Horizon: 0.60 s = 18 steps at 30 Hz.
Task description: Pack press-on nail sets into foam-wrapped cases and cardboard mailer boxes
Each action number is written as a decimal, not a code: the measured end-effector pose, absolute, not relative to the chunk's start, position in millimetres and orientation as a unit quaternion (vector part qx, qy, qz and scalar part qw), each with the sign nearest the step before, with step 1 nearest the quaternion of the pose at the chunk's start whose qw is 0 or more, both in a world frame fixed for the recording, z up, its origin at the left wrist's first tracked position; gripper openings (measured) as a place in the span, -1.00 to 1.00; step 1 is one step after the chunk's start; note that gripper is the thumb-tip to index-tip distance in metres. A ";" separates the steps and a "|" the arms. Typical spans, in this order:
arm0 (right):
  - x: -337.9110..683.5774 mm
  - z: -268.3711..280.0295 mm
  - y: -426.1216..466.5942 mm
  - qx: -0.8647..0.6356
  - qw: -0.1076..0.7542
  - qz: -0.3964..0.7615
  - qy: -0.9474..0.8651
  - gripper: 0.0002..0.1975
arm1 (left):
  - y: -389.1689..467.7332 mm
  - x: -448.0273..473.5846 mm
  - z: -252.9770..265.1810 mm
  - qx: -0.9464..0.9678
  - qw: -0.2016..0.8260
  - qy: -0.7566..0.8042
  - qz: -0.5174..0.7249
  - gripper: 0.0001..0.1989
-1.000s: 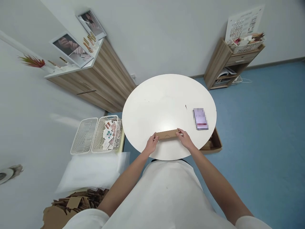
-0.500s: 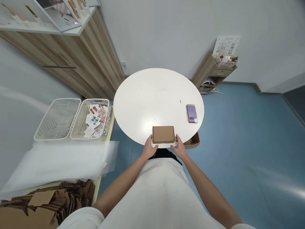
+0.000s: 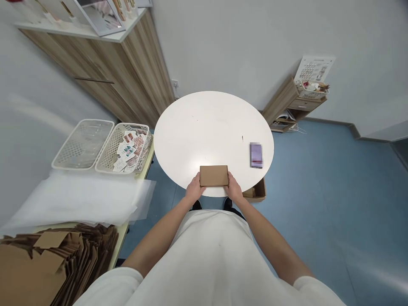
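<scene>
A closed brown cardboard box (image 3: pixel 213 176) is at the near edge of the round white table (image 3: pixel 204 127). My left hand (image 3: pixel 194 188) grips its left end, and my right hand (image 3: pixel 233 187) grips its right end. Both thumbs lie along the near side, while the other fingers are partly hidden by the box ends. Whether the box rests on the tabletop or is slightly raised, I cannot tell. To its right on the table lies a blurred purple item (image 3: pixel 256 155).
At left stand a white basket of nail cards (image 3: pixel 127 151) and another white basket (image 3: pixel 83 144), beside white sheets (image 3: pixel 79 195) and flat cardboard pieces (image 3: pixel 57 263). An open carton (image 3: pixel 256 191) is under the table's right side. Cabinets (image 3: pixel 127 72) stand behind.
My hands have closed in on the box ends, where a gap showed at the right before. The view has shifted, and the box appears slightly farther left and higher.
</scene>
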State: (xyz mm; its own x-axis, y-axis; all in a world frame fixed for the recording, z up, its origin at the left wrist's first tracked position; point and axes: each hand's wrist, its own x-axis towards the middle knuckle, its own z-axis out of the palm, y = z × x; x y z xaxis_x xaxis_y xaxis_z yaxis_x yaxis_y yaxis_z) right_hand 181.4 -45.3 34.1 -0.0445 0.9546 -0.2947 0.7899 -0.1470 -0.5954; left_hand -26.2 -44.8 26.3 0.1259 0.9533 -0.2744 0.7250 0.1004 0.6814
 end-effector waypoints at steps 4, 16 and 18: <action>211.9 36.4 -47.0 -0.657 0.141 0.369 -0.642 -0.32 | -49.7 -1.4 25.9 0.657 0.344 0.649 0.168 -0.41; 386.0 33.0 -109.7 -0.758 0.250 0.356 -0.486 -0.48 | -53.0 181.0 45.3 0.676 0.453 0.559 0.158 -0.35; 409.5 24.4 -117.4 -0.776 0.266 0.350 -0.453 -0.45 | -50.0 210.3 42.7 0.656 0.517 0.530 0.146 -0.32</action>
State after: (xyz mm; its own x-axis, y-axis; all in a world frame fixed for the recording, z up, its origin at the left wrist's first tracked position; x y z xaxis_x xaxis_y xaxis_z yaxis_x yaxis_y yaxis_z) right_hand 409.5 -117.4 24.4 0.3449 0.8889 -0.3017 0.5161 -0.4480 -0.7300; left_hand 210.3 -50.0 42.7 0.3965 0.8459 -0.3568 0.5443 0.0964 0.8333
